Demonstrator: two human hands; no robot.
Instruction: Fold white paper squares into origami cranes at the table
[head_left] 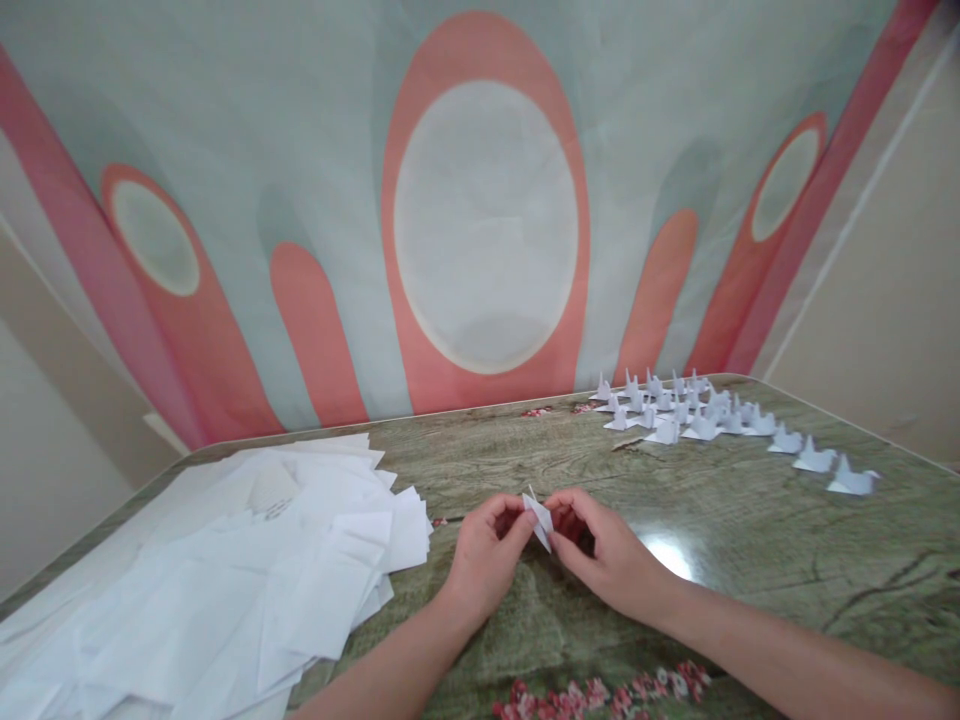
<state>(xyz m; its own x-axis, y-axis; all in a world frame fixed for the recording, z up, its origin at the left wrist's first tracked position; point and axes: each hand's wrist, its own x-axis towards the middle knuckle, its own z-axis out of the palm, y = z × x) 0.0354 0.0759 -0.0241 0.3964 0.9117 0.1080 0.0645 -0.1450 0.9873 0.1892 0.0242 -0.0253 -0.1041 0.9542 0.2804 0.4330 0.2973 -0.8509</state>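
Observation:
Between my two hands, above the middle of the table, is a small white folded paper (539, 524) with a thin point sticking up. My left hand (487, 545) pinches its left side between thumb and fingers. On the other side, my right hand (600, 548) has its thumb and curled fingers closed at the paper's right edge. Part of the paper is hidden behind the fingertips.
A wide heap of loose white paper sheets (202, 580) covers the left of the wood-patterned table (465, 455). Several folded white paper cranes (701, 425) stand at the back right. Behind the table hangs a pink and green backdrop (487, 50).

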